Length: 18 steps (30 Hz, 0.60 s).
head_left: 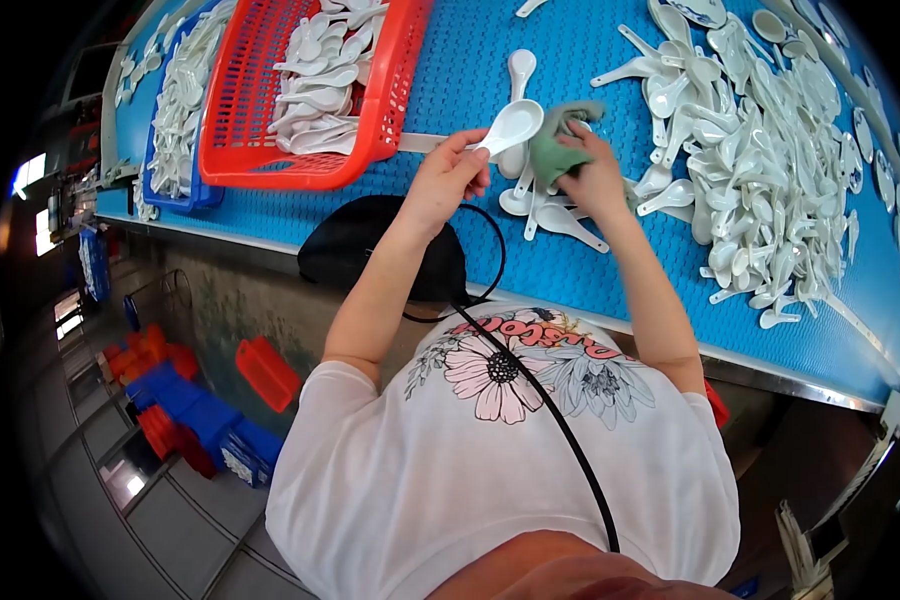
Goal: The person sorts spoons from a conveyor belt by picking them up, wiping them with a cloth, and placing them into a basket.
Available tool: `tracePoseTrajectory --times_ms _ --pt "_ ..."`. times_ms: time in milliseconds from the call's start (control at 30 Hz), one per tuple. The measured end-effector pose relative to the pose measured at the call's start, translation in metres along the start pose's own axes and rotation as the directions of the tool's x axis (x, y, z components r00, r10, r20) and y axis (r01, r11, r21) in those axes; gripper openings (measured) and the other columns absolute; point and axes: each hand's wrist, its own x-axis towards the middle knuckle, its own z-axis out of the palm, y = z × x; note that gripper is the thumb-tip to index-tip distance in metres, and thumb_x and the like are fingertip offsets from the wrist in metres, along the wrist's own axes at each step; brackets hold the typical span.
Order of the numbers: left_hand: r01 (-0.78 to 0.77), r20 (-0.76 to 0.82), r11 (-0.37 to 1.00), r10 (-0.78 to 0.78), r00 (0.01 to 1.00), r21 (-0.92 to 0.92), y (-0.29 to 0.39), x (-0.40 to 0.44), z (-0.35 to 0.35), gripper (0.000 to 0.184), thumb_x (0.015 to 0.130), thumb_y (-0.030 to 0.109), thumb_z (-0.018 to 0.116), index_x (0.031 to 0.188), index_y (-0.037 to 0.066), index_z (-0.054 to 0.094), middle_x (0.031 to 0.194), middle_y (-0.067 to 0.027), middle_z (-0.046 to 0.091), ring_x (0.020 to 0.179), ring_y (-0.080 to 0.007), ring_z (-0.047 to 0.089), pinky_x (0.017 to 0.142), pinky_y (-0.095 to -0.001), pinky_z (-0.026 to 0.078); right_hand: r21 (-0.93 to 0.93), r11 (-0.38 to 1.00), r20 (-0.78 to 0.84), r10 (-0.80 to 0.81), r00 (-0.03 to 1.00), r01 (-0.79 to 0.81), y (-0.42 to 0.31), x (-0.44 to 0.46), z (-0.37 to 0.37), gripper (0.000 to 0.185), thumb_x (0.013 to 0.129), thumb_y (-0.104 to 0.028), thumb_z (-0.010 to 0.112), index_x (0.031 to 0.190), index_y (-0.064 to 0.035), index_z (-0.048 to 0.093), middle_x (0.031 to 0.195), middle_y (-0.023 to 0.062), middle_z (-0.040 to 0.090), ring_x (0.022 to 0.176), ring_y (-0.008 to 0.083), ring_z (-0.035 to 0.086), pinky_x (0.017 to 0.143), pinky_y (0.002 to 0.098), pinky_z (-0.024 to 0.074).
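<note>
A white spoon (515, 124) is pinched by its handle in the left hand (448, 182), above the blue mat (460, 75) — the bowl beyond the grip. Its long axis is slanted, bowl toward far right, handle toward near left. A green cloth (552, 156) is clamped in the right hand (596, 178), beside the bowl.

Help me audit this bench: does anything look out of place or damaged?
No damage stands out. The black bag-like item overlapping the near edge of the blue table looks odd, unlike the spoons; whether it touches the table is unclear.
</note>
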Motion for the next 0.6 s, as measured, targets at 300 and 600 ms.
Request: tracePoseTrajectory --times_ms 300,600 --pt "-0.381 -0.174 0.653 0.360 0.917 -0.655 0.066 -0.005 -0.045 0.039 0.088 0.025 0.044 0.120 0.003 0.039 0.106 -0.0149 0.055 0.076 -0.0181 0.059 0.058 -0.0245 0.047 0.113 0.922 0.168 0.350 0.921 -0.371 0.022 -0.001 0.002 0.029 0.065 -0.008 0.063 0.094 -0.0080 0.061 0.102 0.0054 0.057 0.084 0.0222 0.057 0.071 0.0294 0.0462" --pt "-0.211 0.038 0.871 0.217 0.975 0.443 -0.003 0.057 -0.012 0.054 0.078 0.032 0.060 0.121 0.005 0.043 0.111 -0.0141 0.052 0.089 -0.0214 0.056 0.070 -0.0291 0.047 0.944 0.106 0.287 0.203 0.936 -0.313 0.036 -0.102 -0.144 0.035 0.056 -0.022 0.073 0.076 -0.0094 0.048 0.093 0.0104 0.048 0.082 0.0206 0.049 0.074 0.0300 0.0411"
